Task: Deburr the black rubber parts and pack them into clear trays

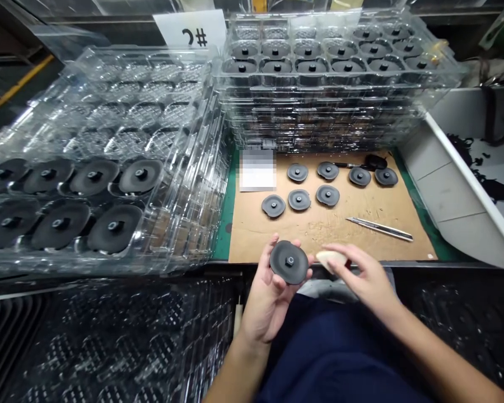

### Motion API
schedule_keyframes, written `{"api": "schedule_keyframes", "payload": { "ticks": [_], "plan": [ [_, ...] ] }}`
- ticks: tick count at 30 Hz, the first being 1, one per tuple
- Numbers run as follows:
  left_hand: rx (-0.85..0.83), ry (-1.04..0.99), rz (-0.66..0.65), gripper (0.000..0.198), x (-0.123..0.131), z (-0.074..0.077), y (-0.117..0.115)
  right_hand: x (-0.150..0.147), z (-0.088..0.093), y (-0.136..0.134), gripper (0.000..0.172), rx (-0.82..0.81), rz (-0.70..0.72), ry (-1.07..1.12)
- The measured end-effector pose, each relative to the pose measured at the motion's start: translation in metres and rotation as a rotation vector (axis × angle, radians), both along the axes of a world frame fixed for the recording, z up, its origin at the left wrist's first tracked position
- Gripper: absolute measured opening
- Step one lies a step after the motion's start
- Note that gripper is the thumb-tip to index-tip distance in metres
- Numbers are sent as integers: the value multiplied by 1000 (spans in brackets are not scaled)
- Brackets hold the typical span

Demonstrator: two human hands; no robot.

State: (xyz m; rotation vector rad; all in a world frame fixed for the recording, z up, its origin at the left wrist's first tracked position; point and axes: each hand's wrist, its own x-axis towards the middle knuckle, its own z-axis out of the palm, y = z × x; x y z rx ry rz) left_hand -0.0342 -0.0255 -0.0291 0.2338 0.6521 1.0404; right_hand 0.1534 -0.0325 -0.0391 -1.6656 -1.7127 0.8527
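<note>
1. Type of place: a factory workshop, at a hand-work bench [224,224] with a green top.
2. Batch work: many matching black discs [94,176] sit in rows, in clear plastic trays [128,116] with moulded pockets. The trays stand in tall stacks to the left and at the back.
3. Work surface: a scuffed cardboard sheet [294,238] covers part of the bench; a craft knife [380,229] lies on it.
4. Scraps: a pale bin [456,193] at the right contains loose black pieces [494,190].
5. Markings: a paper sign [172,28] bears a digit and "#", upside down; a yellow stripe [19,87] shows at upper left.
</note>
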Motion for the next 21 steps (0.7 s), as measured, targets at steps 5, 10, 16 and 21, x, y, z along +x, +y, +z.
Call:
{"api": "schedule_keyframes", "payload": {
  "ticks": [5, 10, 16, 21],
  "plan": [
    [-21, 71, -73, 65, 11, 3, 3, -27, 64, 11, 27, 323, 133, 61],
    [-62, 141, -69, 66, 17, 12, 6, -38, 71, 16, 22, 274, 369, 57],
    [4, 139, -114, 65, 21, 21, 9, -21, 63, 2, 28, 438, 339, 102],
    [-54, 125, -126, 63, 26, 19, 7, -1, 65, 3, 23, 344, 158, -109]
  ]
}}
